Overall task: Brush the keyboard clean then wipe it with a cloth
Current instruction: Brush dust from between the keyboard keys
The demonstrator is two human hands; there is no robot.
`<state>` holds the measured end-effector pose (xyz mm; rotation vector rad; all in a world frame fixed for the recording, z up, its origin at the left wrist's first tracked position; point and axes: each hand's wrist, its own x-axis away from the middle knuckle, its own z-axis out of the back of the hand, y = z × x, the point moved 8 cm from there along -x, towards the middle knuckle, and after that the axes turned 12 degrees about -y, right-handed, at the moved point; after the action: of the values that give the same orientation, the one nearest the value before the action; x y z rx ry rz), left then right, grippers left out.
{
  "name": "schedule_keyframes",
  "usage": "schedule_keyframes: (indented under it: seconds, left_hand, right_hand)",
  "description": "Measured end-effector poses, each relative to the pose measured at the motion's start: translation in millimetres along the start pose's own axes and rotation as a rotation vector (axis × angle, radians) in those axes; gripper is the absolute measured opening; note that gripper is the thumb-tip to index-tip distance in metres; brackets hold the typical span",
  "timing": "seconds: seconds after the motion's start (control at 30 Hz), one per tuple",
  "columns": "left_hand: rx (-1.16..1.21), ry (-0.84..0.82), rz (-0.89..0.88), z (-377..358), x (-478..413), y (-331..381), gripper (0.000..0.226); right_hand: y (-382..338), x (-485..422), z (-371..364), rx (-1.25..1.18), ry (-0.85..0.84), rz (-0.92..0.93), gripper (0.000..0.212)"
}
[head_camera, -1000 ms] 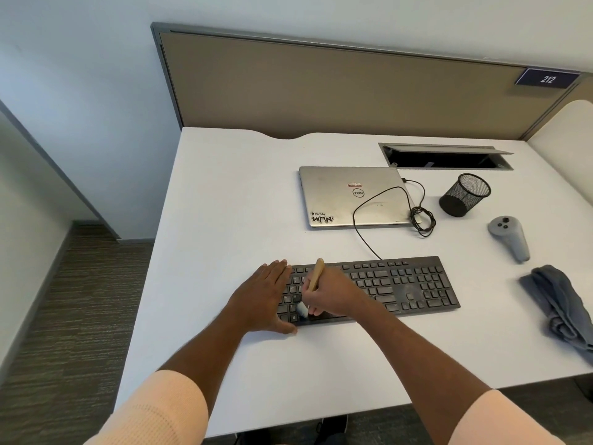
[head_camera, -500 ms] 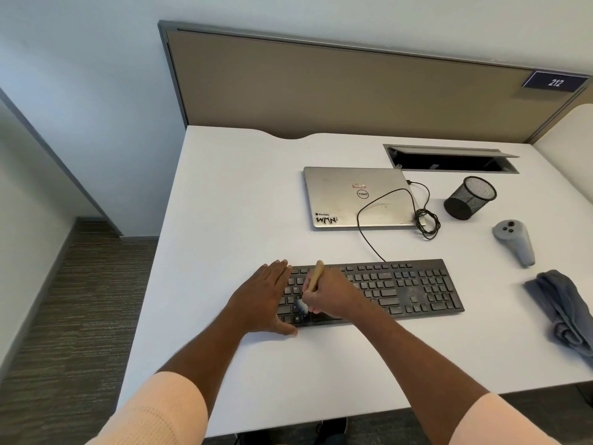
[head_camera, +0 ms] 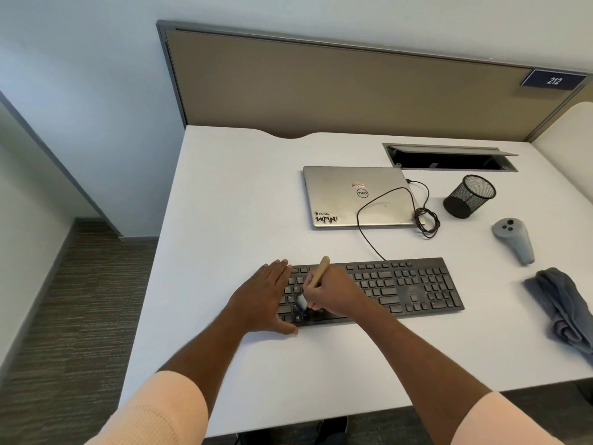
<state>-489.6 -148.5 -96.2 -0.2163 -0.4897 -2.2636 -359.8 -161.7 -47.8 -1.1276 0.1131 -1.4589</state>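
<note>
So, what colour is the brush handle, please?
The brush handle is light tan; head view.

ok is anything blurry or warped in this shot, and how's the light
Head view: the brush bristles smear with motion blur below the right hand; keyboard and laptop are sharp; head view edges stretch from the wide lens; light is soft and even, with only faint shadows on the desk.

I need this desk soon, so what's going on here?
A person is brushing the keyboard. Their right hand grips a wooden-handled brush, bristles on the left-end keys, while the left hand lies flat on that end. The grey cloth lies untouched on the desk to the right; wiping hasn't started.
</note>
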Motion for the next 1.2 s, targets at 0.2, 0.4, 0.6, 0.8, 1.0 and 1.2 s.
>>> schedule_keyframes:
  seconds: [0.2, 0.4, 0.6, 0.8, 1.0, 1.2]
  left_hand:
    - [-0.01, -0.009, 0.003, 0, 0, 1, 0.132]
    - [-0.038, -0.02, 0.01, 0, 0, 2, 0.131]
    - [-0.036, -0.027, 0.009, 0, -1, 2, 0.132]
    - [-0.038, -0.024, 0.011, -1, -1, 2, 0.132]
    - [-0.041, -0.023, 0.016, -1, 0, 2, 0.131]
    - [-0.043, -0.013, 0.014, -2, -2, 1, 0.132]
  right_hand:
    - [3, 1, 1, 0.005, -0.019, -0.015, 0.01]
    - [12, 6, 10, 0.027, 0.047, -0.017, 0.01]
    - [11, 7, 3, 0.093, -0.005, -0.018, 0.01]
    - [12, 7, 6, 0.117, 0.022, -0.02, 0.014]
    - [14, 6, 12, 0.025, 0.068, -0.013, 0.01]
    - [11, 5, 6, 0.083, 0.011, 0.009, 0.012]
